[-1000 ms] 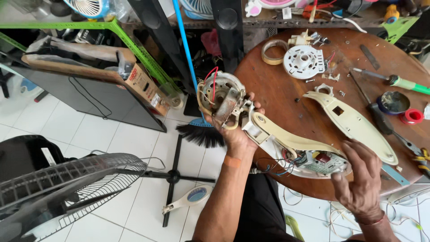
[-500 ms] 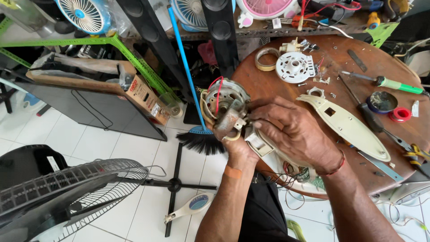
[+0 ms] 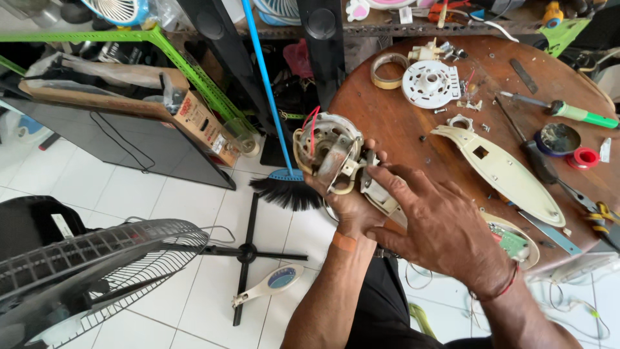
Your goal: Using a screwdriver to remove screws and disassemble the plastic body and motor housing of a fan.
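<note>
- Head view, frame centre: fan motor (image 3: 329, 152) gripped from below in left hand (image 3: 349, 203), just off bench (image 3: 400, 123) edge.
- Right hand (image 3: 445, 226) laid over motor's cream housing (image 3: 378, 190), fingers (image 3: 400, 178) spread, touching.
- Fan grille (image 3: 90, 271) lower left on floor.

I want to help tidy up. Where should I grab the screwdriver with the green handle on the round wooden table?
Grab the screwdriver with the green handle by the green handle itself, coming down from above. It lies flat on the round wooden table with bare wood around the handle, while the thin metal tip points left toward small loose parts. Both hands are busy elsewhere, on the fan motor.
</note>
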